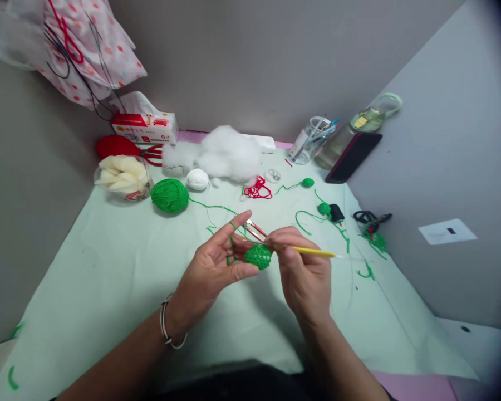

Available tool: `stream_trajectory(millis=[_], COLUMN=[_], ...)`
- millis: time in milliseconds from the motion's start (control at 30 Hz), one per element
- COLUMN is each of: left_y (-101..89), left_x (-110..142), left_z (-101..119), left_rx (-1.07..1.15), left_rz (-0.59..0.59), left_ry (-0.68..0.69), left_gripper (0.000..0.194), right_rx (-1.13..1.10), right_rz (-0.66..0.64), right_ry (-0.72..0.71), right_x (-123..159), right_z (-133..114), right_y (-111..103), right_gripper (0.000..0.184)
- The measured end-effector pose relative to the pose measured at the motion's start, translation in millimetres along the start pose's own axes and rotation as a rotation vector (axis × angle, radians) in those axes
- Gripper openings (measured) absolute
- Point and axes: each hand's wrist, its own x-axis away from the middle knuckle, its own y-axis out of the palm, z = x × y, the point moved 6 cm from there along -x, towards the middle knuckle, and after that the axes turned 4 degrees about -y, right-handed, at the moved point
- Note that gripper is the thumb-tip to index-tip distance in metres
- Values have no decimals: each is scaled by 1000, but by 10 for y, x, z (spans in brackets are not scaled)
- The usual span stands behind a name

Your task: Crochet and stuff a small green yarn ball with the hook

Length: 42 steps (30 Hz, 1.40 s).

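Between the thumb and fingers of my left hand [212, 262] is a small green crocheted ball [258, 257] with white showing through its stitches. Green yarn wraps round the fingers of that hand, its index finger raised. A yellow-handled crochet hook [313, 251] is pinched in my right hand [304, 273], its tip meeting the top of the ball. From my left hand a strand runs back to the green yarn ball [170, 195] on the table. Just beyond my fingers lies a small orange-handled tool [256, 228], partly hidden.
White stuffing [229, 153] is heaped at the back, beside a tissue box [146, 128]. A plastic tub [123, 178] stands at left. Tangled red yarn [258, 188], small green balls [308, 182] and yarn scraps lie about. A pen cup [311, 140], bottle [338, 146] and phone [354, 157] stand back right.
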Motion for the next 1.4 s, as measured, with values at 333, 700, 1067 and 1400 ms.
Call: stream_trajectory(millis=[333, 700, 1067, 1400], left_y=[77, 70, 64, 40], left_x=[7, -13, 28, 35], left_z=[-43, 46, 42, 28], left_rx=[15, 196, -27, -209], left_rz=[0, -130, -195, -81], left_ry=[-47, -135, -114, -91], left_gripper=[72, 57, 56, 67], right_rx=[613, 96, -236, 9], right_rz=[7, -25, -120, -101], right_ry=[-413, -114, 263, 67], right_x=[188, -22, -47, 47], right_z=[-304, -203, -50, -52], right_y=[86, -93, -111, -48], right_gripper=[43, 21, 16, 18])
